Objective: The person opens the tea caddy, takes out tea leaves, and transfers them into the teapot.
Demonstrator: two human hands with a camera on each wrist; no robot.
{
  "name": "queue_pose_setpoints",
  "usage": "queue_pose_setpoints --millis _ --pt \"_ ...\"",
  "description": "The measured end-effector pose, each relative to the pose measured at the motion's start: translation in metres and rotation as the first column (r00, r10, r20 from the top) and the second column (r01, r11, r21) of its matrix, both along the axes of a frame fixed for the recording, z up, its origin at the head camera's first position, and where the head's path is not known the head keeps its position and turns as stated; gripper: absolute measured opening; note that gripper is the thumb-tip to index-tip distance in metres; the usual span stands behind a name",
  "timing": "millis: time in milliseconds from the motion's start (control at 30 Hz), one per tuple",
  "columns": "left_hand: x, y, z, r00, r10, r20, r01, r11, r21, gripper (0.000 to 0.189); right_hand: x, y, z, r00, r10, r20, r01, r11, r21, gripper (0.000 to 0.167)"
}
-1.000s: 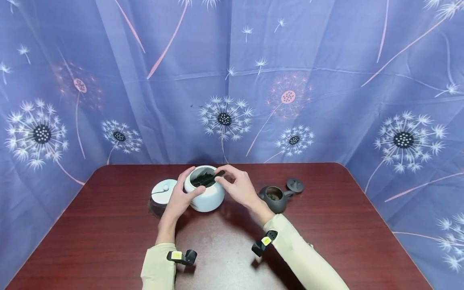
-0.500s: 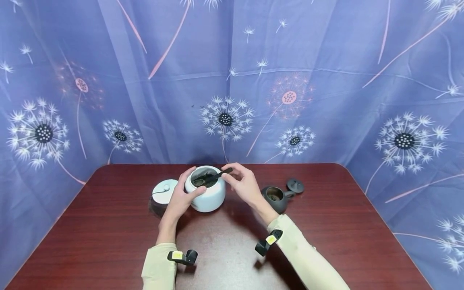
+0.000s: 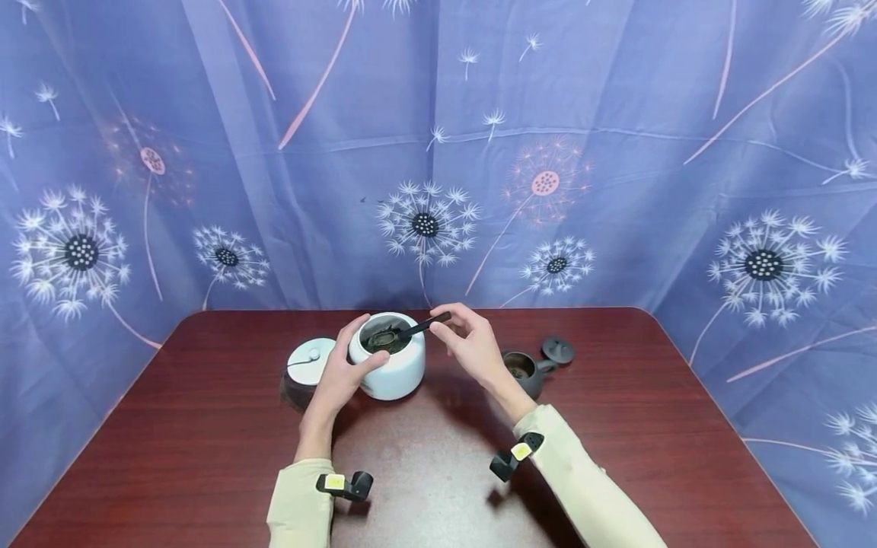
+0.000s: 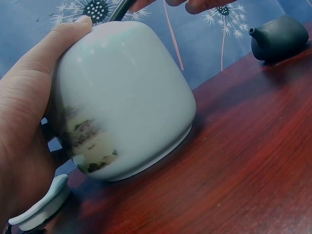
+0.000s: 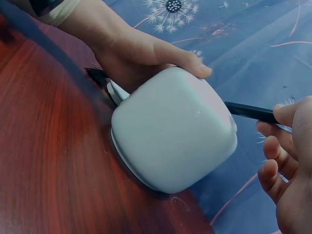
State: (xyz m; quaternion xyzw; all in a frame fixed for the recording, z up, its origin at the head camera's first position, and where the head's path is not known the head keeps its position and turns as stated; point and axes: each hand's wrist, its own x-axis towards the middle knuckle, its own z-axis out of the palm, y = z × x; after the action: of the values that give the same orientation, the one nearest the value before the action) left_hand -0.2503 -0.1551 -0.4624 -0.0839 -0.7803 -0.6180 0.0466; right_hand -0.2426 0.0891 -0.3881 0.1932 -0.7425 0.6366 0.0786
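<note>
A white ceramic jar (image 3: 400,380) stands at the table's far side, with dark leaves, apparently tea, inside. My left hand (image 3: 339,377) grips its left side, thumb near the rim; the left wrist view shows a faint landscape print on the jar (image 4: 129,92). Between thumb and fingers of my right hand (image 3: 473,346) is the handle of a black scoop (image 3: 426,326). The scoop slants over the rim, its oval end in the jar among the leaves. In the right wrist view the dark handle (image 5: 251,111) shows, while its far end is hidden by the jar.
Left of the jar, partly behind my left wrist, lies a white lid (image 3: 308,364) with a knob and cord. A dark teapot (image 3: 530,387) stands uncovered to the right, partly behind my right wrist. Its small lid (image 3: 557,350) lies beyond. A patterned curtain (image 3: 438,152) hangs behind the table.
My right hand has moved right, drawing the scoop handle outward over the rim, so more of the scoop shows. My left hand and the jar stay in place.
</note>
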Motion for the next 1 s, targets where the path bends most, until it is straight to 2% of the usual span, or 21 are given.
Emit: queue_pose_setpoints --millis 267,633,933,1000 --pt "0.004 0.002 0.012 0.999 -0.023 0.031 0.023 1.0 -0.001 0.079 0.0 0.012 0.003 1.0 0.003 0.0 -0.003 0.999 -0.038 0.025" --pt "-0.001 0.001 0.0 1.0 -0.004 0.001 0.004 1.0 0.006 0.076 0.003 0.028 0.005 1.0 -0.017 -0.025 0.016 0.999 -0.039 0.024" --pt "0.001 0.0 0.001 1.0 0.002 -0.01 -0.002 1.0 -0.004 0.081 0.006 0.043 0.006 0.998 -0.041 -0.043 0.039 0.998 -0.047 0.024" --pt "0.003 0.001 0.005 1.0 -0.003 0.003 0.003 1.0 -0.001 0.08 0.007 0.046 0.007 0.998 -0.045 -0.051 0.043 0.998 -0.039 0.024"
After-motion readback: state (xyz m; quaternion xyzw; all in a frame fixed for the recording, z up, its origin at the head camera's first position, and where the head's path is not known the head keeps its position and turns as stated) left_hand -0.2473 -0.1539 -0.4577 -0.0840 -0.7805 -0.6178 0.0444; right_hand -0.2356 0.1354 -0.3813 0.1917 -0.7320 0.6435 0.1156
